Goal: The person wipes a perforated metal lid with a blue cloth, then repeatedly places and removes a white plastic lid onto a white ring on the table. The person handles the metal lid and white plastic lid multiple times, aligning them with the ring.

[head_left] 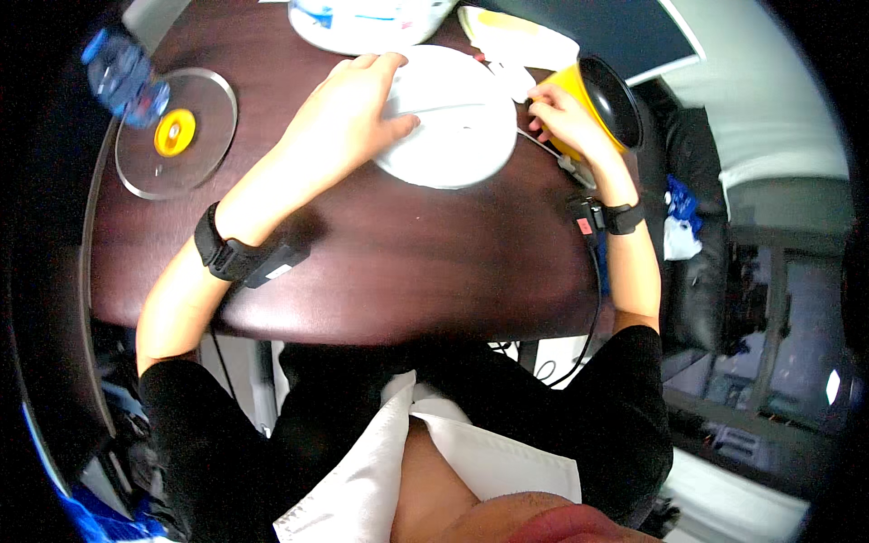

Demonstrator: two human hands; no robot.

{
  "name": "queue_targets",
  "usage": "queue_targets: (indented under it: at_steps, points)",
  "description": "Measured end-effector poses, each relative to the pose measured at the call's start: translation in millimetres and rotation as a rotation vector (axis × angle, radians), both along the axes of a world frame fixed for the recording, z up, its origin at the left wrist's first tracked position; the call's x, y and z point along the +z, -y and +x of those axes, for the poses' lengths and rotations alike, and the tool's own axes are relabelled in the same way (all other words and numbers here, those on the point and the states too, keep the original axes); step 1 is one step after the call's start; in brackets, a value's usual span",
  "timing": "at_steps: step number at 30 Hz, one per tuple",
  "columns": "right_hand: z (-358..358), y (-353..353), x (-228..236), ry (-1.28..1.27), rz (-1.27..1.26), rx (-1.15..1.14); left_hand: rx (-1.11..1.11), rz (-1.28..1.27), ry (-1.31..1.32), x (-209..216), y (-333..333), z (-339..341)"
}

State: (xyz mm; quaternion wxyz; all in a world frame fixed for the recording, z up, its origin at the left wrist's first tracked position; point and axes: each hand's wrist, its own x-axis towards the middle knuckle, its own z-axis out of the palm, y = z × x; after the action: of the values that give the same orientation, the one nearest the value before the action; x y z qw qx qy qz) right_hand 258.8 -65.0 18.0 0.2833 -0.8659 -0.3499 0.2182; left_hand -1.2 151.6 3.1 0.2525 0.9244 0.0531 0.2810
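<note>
**White dish sitting between two hands, with a yellow pot crowding the right**

The round white dish (453, 127) is lying on the far part of the dark table (398, 262). The left hand (348, 113) is covering its left edge, thumb spreading away from the other fingers and pointing inward across the surface. The right hand (566, 127) is hovering or resting against the yellow pot (572, 80); its fingers are curling loosely, and whether they are pinching anything I cannot tell.

An uneven push from the left hand could be sliding the dish rightward into the pot, or tipping its rim. A cable (563, 161) is running by the right wrist and could be snagging.

Beyond the dish, a white container (371, 27) is blocking the far side. On the left, a glass lid (217, 109) is lying flat, a clear bottle (122, 72) overlapping it in view.
</note>
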Motion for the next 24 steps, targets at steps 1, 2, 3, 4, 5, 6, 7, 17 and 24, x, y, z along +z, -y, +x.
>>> queue_targets:
  at_steps: [1,2,3,4,5,6,7,17,24]
  points:
    - [-6,7,-5,-0.122,0.012,-0.052,-0.012,0.036,-0.018,4,4,9]
    - [-10,14,-9,-0.243,0.027,-0.100,-0.026,0.042,-0.084,8,9,20]
    - [-11,21,-15,-0.317,0.017,-0.124,-0.039,0.050,-0.152,11,14,34]
    - [-16,25,-22,-0.392,0.010,-0.137,-0.041,0.061,-0.222,13,19,44]
    - [-20,26,-24,-0.460,0.045,-0.109,-0.071,0.150,-0.192,10,20,54]
    - [-27,20,-27,-0.500,0.034,-0.119,-0.090,0.142,-0.246,8,21,59]
    - [-28,22,-32,-0.517,0.065,-0.108,-0.114,0.132,-0.296,11,25,66]
    - [-24,22,-54,-0.501,0.133,0.030,-0.077,0.127,-0.575,29,33,73]
    - [-19,26,-57,-0.424,0.091,0.052,-0.050,0.111,-0.707,37,30,84]
